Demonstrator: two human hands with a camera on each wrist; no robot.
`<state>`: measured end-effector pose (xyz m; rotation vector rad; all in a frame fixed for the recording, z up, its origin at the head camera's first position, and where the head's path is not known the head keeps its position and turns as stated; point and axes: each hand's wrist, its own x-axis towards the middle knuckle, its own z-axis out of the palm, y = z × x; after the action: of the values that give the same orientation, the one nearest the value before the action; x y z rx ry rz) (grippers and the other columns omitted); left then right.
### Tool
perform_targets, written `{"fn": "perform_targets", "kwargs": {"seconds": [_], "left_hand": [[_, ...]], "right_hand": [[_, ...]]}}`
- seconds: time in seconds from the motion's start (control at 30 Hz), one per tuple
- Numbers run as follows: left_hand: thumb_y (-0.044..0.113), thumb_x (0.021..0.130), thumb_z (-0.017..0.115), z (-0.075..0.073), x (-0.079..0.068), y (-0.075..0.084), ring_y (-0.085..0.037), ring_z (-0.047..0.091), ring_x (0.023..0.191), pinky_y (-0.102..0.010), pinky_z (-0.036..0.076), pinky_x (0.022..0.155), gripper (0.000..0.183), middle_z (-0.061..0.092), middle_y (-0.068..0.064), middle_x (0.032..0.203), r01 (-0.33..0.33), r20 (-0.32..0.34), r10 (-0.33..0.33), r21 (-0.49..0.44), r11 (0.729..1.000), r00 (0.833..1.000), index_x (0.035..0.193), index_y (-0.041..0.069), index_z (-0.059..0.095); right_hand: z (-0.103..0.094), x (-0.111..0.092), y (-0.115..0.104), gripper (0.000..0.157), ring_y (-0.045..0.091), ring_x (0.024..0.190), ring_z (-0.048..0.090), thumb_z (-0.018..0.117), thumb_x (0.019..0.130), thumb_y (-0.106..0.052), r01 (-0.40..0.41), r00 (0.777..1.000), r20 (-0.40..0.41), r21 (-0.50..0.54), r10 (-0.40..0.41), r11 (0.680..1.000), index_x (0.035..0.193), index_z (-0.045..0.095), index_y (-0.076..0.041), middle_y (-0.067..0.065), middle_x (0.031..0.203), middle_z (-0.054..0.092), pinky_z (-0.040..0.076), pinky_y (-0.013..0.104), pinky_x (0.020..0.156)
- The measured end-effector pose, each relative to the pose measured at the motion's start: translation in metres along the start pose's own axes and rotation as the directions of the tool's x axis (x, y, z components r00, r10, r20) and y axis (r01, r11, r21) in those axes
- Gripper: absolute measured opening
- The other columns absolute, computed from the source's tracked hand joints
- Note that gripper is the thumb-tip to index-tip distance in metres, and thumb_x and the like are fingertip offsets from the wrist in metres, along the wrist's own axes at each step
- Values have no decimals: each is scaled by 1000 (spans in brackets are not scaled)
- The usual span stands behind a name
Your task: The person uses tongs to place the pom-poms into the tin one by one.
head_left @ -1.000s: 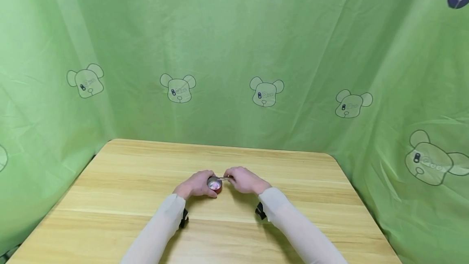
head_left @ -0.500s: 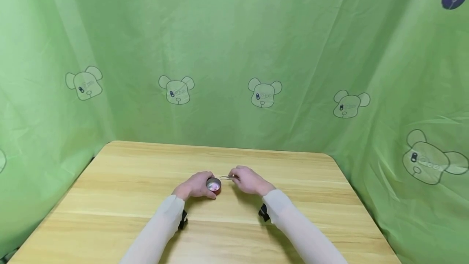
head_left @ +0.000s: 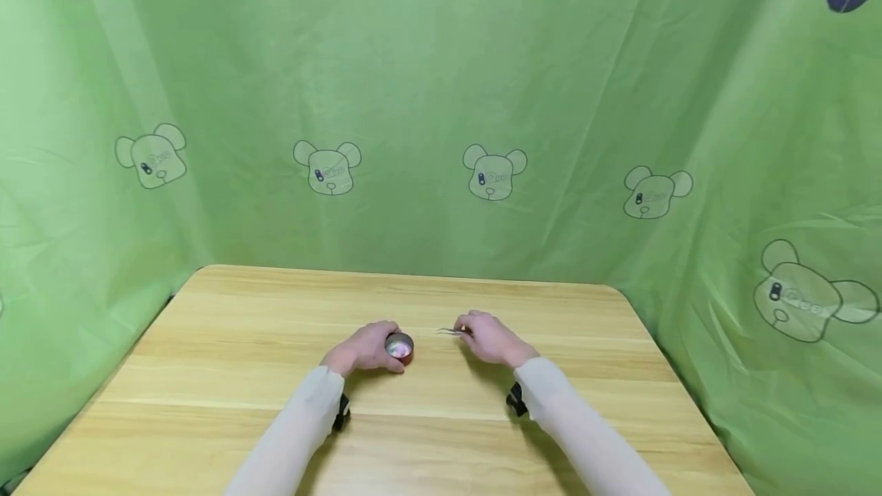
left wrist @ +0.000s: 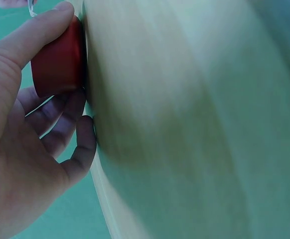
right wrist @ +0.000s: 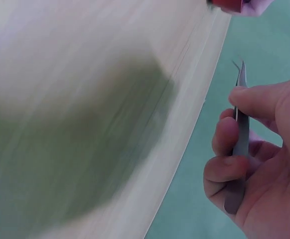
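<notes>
My left hand [head_left: 368, 346] grips a small round red tin [left wrist: 60, 62] by its side, with thumb and fingers curled round it. The tin stands on the table, its top uncovered, and something pinkish and pale shows inside; what it is cannot be made out. To the right, my right hand [head_left: 491, 337] holds a pair of metal tweezers [right wrist: 241, 134] between thumb and fingers. Their thin, bent tips point left toward the tin, slightly spread, with nothing visible between them. A gap of bare table lies between the tips and the tin.
Both hands work over a light wooden table [head_left: 276, 305] with rounded far corners. Green curtains [head_left: 413, 83] printed with bear heads hang behind it and at both sides. A dark wrist device [head_left: 515, 399] sits under the right sleeve.
My right hand has drawn the tweezers away from the tin to the right; their tips were over its top a second ago. The left hand keeps its grip on the tin.
</notes>
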<state>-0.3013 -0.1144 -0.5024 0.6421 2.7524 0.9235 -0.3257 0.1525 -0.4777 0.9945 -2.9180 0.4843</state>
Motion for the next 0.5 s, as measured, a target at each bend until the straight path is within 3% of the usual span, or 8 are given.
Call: {"fn": "perform_targets", "kwargs": {"seconds": [0.5], "left_hand": [[29,69,84,1,1,-1,-19,56,90,-38,45,82,50,59,0,98,8,3,-8,-1,1000,1000,107,10,57]], "right_hand": [[-1,-19,21,10,15,75,51,61,92,-12,-111,994,23,9,111,994,100,65,-6,-1,83,52,46,37,73]]}}
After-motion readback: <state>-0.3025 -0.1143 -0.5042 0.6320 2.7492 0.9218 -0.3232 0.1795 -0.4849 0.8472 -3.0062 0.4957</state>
